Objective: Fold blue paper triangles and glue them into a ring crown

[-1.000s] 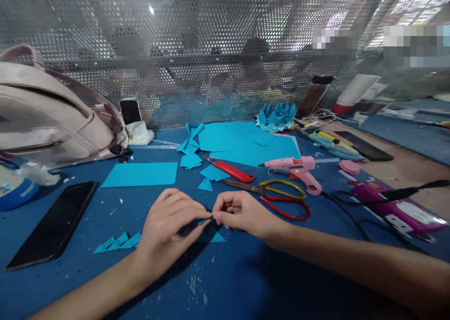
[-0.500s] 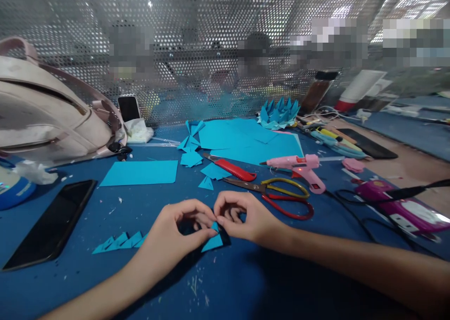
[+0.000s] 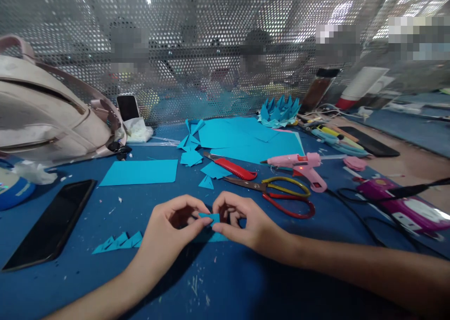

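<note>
A small folded piece of blue paper (image 3: 213, 219) is pinched between my two hands, just above the table. My left hand (image 3: 179, 221) grips its left side between thumb and fingers. At its right side, my right hand (image 3: 242, 221) closes thumb and forefinger on it. More blue paper (image 3: 214, 237) shows beneath the fingers, partly hidden; I cannot tell whether it is one piece with the part held. Left of my left wrist lies a row of folded blue paper triangles (image 3: 121, 241). A lone blue triangle (image 3: 206, 182) lies beyond the hands.
Scissors (image 3: 284, 193), a red utility knife (image 3: 235, 168) and a pink glue gun (image 3: 298, 163) lie beyond my right hand. Blue sheets (image 3: 242, 137) and a spiky paper model (image 3: 279, 112) sit at the back. Left are a phone (image 3: 52, 221) and bag (image 3: 52, 109).
The paper between my fingers has turned from a pointed triangle to a flat-topped shape. My right thumb and forefinger have spread a little around it.
</note>
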A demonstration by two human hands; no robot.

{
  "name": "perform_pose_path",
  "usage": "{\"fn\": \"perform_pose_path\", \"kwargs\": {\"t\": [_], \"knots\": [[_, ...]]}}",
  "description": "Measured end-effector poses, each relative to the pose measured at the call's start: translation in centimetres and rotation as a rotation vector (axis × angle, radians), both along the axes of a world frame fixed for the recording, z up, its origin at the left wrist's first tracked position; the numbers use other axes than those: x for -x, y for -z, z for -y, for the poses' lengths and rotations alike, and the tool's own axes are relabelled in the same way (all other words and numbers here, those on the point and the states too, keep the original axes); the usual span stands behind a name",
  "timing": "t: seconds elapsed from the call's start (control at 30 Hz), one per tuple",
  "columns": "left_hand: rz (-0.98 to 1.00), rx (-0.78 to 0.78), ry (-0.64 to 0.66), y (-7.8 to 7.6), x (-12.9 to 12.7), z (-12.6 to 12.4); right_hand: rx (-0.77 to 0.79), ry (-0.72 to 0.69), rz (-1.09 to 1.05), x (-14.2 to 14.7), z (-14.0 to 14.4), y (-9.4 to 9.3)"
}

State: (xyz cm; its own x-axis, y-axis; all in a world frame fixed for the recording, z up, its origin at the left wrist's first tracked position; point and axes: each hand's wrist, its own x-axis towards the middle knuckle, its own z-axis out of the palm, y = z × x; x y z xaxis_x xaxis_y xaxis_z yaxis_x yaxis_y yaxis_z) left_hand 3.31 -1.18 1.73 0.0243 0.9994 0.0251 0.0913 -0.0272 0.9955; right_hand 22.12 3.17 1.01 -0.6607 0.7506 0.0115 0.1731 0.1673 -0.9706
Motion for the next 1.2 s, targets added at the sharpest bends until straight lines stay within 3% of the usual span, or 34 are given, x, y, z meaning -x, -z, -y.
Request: {"fn": "perform_pose_path", "kwargs": {"t": [0.2,0.53,0.83,1.2], "knots": [[0.016,-0.020,-0.004,0.7,0.4,0.5,0.134,0.052,-0.092,0.1,-0.2,-0.1],[-0.191,-0.352,-0.026,0.7,0.8,0.7,0.286,0.023,-0.249,0.1,-0.4,0.9],[-0.145,-0.281,-0.027,0.6,0.6,0.8,0.286,0.043,-0.268,0.2,-0.1,0.8],[-0.064,-0.074,-0.032,0.8,0.8,0.7,0.181,0.067,-0.198,-0.1,0.0,0.3]]}}
